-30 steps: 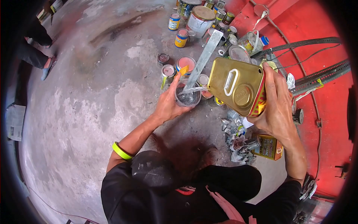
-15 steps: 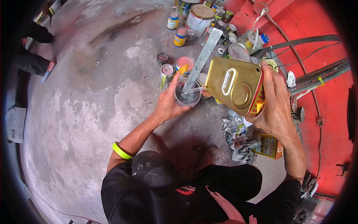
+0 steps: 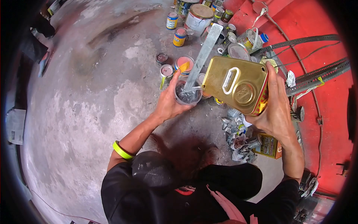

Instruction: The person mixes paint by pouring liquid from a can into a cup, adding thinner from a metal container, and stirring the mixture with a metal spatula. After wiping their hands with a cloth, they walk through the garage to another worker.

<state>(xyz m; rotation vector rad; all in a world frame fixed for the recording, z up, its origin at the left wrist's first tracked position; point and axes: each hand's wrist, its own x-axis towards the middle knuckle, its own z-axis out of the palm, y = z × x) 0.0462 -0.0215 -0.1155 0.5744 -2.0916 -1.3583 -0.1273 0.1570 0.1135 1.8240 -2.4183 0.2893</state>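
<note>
My left hand (image 3: 168, 103) grips a clear plastic cup (image 3: 187, 96) with dark grey liquid in it. A flat metal strip (image 3: 203, 56) stands slanted in the cup. My right hand (image 3: 276, 108) holds a large gold rectangular tin can (image 3: 236, 84), tilted toward the cup. A thin clear stream runs from the can's corner into the cup. A neon yellow wristband (image 3: 122, 151) is on my left forearm.
Many paint tins (image 3: 200, 18) and open small cans (image 3: 185, 64) stand on the concrete floor beyond the cup. Crumpled paper (image 3: 236, 131) and a small yellow can (image 3: 269, 146) lie below the right hand. A red metal body (image 3: 328, 104) fills the right side. Another person's foot (image 3: 43, 63) is at far left.
The gold can has shifted slightly right and tilted a bit more level; the poured stream has thinned. The other person's foot at left has moved away upward.
</note>
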